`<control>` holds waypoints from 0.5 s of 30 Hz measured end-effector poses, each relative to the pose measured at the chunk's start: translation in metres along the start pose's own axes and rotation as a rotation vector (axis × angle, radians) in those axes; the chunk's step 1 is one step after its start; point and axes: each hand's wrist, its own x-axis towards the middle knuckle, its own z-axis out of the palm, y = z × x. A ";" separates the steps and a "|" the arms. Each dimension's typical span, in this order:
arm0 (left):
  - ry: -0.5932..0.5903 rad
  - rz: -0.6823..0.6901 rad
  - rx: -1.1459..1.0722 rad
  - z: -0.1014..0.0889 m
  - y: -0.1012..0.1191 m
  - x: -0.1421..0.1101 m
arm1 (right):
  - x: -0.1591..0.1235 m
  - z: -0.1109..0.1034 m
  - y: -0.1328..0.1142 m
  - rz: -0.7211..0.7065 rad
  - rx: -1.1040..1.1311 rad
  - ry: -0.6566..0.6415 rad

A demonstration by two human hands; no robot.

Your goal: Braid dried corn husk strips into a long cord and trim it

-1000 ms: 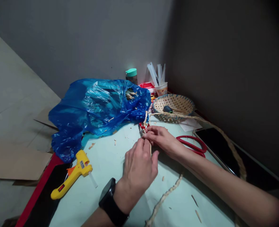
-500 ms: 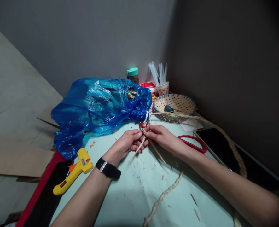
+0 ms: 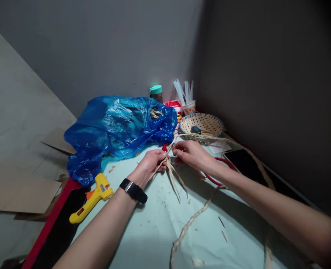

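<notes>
1. Near the centre of the frame, in the left hand [image 3: 154,160]: straw strips [image 3: 173,179], pinched firmly between thumb and fingers close to the upper ends.
2. Below that grip, fanned out over the pale green bench [image 3: 151,239] — loose tails, mostly slanting toward the lower right.
3. Just above the pinch: a small red piece [image 3: 164,148], too small to identify.
4. Slightly right of centre, close to the strips: the right hand [image 3: 192,153], with fingers curled inward. Cannot tell whether pinching a strand or with nothing between the tips.
5. Strapped just behind the left hand: a black watch [image 3: 133,190].
6. Left of centre: a crumpled blue plastic bag [image 3: 120,123], with straw [image 3: 155,113] in an opening near the right end.
7. Lower left: a yellow glue gun [image 3: 94,200], lying on its side.
8. Above and right of centre: a woven basket [image 3: 208,121] with a dark spool [image 3: 195,129] inside; behind it, a paper cup [image 3: 189,108] of translucent sticks [image 3: 179,91].
9. Right of centre, partly hidden by the right forearm [image 3: 266,201]: red handles [image 3: 228,162].
10. Lower centre-right: a braided cord [image 3: 183,229], running down toward the bottom edge.
</notes>
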 end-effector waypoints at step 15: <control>0.053 0.090 0.127 -0.003 -0.005 -0.001 | 0.045 0.029 0.012 0.153 0.422 0.058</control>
